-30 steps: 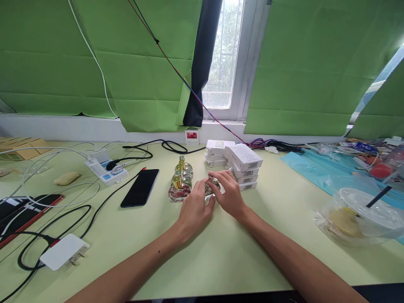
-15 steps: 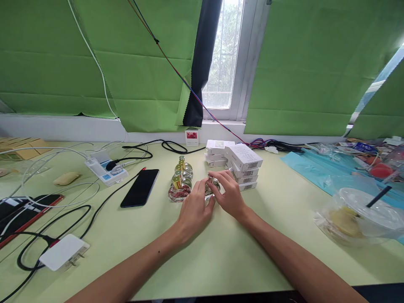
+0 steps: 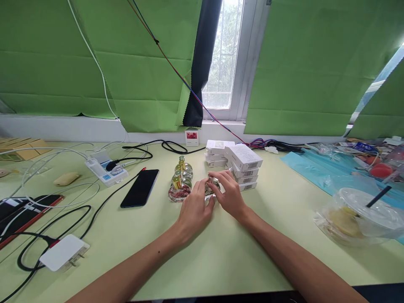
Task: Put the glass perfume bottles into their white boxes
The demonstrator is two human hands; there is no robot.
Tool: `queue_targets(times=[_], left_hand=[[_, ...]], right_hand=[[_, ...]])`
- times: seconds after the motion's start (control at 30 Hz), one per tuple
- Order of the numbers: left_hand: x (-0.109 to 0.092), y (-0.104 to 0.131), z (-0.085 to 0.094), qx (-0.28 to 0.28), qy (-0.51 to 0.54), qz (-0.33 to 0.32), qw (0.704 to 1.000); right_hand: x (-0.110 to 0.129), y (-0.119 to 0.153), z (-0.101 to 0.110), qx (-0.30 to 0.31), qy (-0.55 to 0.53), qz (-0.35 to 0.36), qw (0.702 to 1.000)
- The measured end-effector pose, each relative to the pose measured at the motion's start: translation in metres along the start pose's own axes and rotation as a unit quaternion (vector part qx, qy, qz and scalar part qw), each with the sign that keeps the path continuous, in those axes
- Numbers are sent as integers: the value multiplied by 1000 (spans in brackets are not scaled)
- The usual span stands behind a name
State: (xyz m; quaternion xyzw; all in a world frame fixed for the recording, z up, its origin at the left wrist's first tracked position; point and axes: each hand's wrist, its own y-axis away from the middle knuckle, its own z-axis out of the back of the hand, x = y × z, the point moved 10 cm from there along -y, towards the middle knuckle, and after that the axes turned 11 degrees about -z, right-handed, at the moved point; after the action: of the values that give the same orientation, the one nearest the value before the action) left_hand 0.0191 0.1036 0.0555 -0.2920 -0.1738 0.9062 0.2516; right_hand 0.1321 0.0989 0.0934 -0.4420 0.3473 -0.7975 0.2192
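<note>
Between my hands a small, shiny glass perfume bottle [image 3: 208,194] rests on the table, partly hidden by my fingers. My left hand [image 3: 196,206] grips it from the left side, thumb near its front. My right hand [image 3: 229,192] is bent around its top and right side, fingertips at the cap. Just left of my left hand stands a row of similar perfume bottles [image 3: 179,192] with gold-coloured tops. Stacked white boxes [image 3: 245,159] rise right behind my right hand.
A black phone [image 3: 139,188] lies left of the bottles. Further left are a power strip [image 3: 105,168], a white charger [image 3: 65,252] and looping cables. On the right stand a bagged plastic cup [image 3: 362,214] and a blue sheet [image 3: 311,168]. A small white box [image 3: 192,138] stands by the wall.
Almost nothing differs. Both hands stay around the same bottle, with at most a slight shift of my right fingers at its top.
</note>
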Motion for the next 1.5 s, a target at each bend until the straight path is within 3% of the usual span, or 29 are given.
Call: queue_targets(times=[1.5], left_hand=[[1,0,-1,-2,2,-5,1000]], right_hand=[[3,0,2,-3,4,6,1000]])
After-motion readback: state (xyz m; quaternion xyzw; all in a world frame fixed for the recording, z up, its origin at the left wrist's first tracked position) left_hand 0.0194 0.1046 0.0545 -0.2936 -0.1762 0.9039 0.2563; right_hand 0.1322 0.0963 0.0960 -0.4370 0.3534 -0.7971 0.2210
